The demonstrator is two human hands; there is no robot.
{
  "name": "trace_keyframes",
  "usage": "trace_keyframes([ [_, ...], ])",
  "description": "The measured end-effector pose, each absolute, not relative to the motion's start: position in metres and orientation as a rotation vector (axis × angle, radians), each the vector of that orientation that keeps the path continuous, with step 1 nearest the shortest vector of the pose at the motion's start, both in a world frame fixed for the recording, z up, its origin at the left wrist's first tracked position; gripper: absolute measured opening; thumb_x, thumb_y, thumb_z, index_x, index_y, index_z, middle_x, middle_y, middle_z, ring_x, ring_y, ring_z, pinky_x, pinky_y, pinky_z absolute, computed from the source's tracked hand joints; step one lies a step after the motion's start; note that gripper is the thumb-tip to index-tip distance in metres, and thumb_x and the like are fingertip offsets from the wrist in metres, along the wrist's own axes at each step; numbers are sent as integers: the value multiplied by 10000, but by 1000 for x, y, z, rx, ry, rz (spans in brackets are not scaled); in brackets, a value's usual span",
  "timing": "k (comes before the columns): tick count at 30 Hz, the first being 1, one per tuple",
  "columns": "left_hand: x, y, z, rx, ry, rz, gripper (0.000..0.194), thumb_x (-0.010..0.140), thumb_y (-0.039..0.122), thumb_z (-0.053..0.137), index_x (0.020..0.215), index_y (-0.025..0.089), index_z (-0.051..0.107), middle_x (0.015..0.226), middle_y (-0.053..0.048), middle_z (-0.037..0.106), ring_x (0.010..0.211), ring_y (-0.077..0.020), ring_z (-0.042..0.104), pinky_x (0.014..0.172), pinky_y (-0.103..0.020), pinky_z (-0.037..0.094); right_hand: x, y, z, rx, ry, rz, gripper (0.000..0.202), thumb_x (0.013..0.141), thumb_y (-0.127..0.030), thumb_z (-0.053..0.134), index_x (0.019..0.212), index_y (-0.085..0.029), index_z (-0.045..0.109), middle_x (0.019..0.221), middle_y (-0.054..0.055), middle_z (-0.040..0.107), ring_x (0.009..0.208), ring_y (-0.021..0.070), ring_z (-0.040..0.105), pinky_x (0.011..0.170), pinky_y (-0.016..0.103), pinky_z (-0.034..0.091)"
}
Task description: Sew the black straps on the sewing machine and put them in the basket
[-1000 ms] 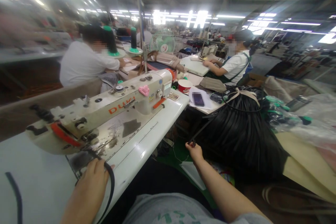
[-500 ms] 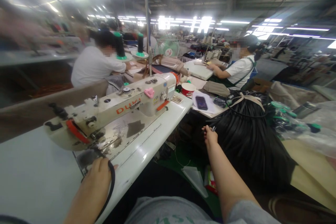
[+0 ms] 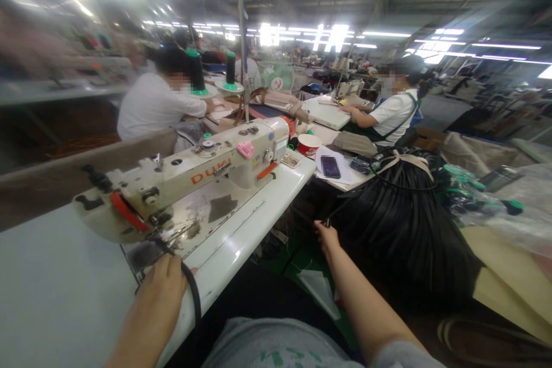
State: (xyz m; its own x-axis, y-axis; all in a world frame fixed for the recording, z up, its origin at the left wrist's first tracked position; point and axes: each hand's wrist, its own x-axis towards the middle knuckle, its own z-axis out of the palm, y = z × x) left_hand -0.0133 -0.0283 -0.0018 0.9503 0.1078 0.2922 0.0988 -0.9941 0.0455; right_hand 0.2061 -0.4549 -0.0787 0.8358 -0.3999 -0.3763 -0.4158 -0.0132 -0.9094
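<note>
A white sewing machine (image 3: 207, 169) with orange letters stands on a pale table (image 3: 60, 276). By its needle end, my left hand (image 3: 161, 287) has its fingers closed on a thin black strip (image 3: 195, 293), which curves down over the table's front edge. My right hand (image 3: 328, 234) is closed around a small dark object, too small to name, beside the large bundle of black strips (image 3: 405, 224). A pale band (image 3: 407, 162) ties that bundle near its top.
A phone (image 3: 331, 167) lies on white paper beside a red and white bowl (image 3: 309, 144). Two people in white tops (image 3: 150, 106) sit at other tables. Thread cones (image 3: 196, 72) stand behind the machine. Plastic bags and brown sheets (image 3: 509, 282) are at the right.
My right hand has moved left and slightly down, along the bundle's left side. The strip by my left hand now bows further right. My left hand has barely moved.
</note>
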Motion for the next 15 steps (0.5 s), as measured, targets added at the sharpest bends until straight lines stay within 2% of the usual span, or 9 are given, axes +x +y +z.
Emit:
trace_keyframes([
  [3, -13, -27, -9, 3096, 190, 524, 338, 1036, 300, 375, 1129, 89, 623, 1189, -194, 609, 1010, -299, 650, 892, -419, 546, 247, -486, -45, -1627, 709, -151, 307, 1015, -414, 629, 1171, -151, 655, 1059, 46, 689, 828, 153, 676, 706, 308, 598],
  [6, -13, -27, -15, 3117, 228, 547, 343, 1041, 281, 369, 1169, 90, 623, 1247, -199, 606, 1069, -295, 654, 919, -404, 550, 254, -483, -36, -1644, 723, -206, 308, 1020, -418, 620, 1173, -152, 654, 1072, 49, 687, 841, 156, 677, 717, 313, 598],
  [11, -17, -29, -17, 3165, 220, 605, 335, 1031, 226, 389, 1171, 87, 660, 1265, -213, 617, 1162, -317, 624, 1012, -446, 528, 188, -409, -82, -1680, 607, 25, 222, 990, -362, 681, 989, -140, 679, 868, -6, 688, 678, 108, 646, 622, 254, 570],
  [15, -20, -31, -13, 3156, 174, 683, 362, 1038, 190, 356, 1185, 60, 660, 1261, -221, 618, 1182, -320, 606, 1056, -449, 504, 159, -374, -102, -1681, 525, 141, 225, 989, -359, 685, 952, -137, 678, 790, -28, 667, 596, 86, 607, 562, 226, 538],
])
